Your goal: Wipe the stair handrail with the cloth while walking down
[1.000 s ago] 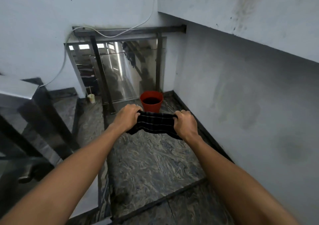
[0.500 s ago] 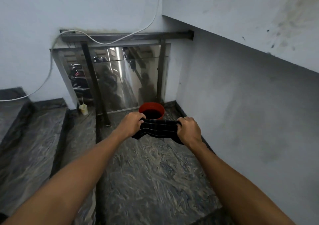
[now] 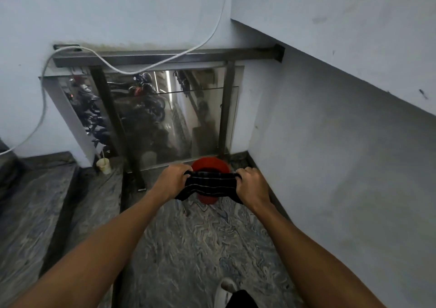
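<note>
A dark cloth with thin pale stripes point(image 3: 208, 185) is stretched between my two hands above the landing. My left hand point(image 3: 171, 180) grips its left end and my right hand point(image 3: 250, 186) grips its right end. Ahead, a metal handrail point(image 3: 165, 58) runs horizontally along the top of a glass railing panel point(image 3: 174, 121) on two metal posts. Both hands are well below and in front of that rail, not touching it.
A red bucket point(image 3: 210, 166) stands on the marbled floor point(image 3: 200, 248) just behind the cloth, by the glass. A small pale cup point(image 3: 103, 165) sits left of the railing post. A white cable point(image 3: 132, 69) droops over the rail. A wall point(image 3: 342, 166) closes the right side; steps rise at left.
I have come closer to the railing and bucket. The hands keep the cloth stretched and now overlap the bucket. A foot appears at the bottom edge.
</note>
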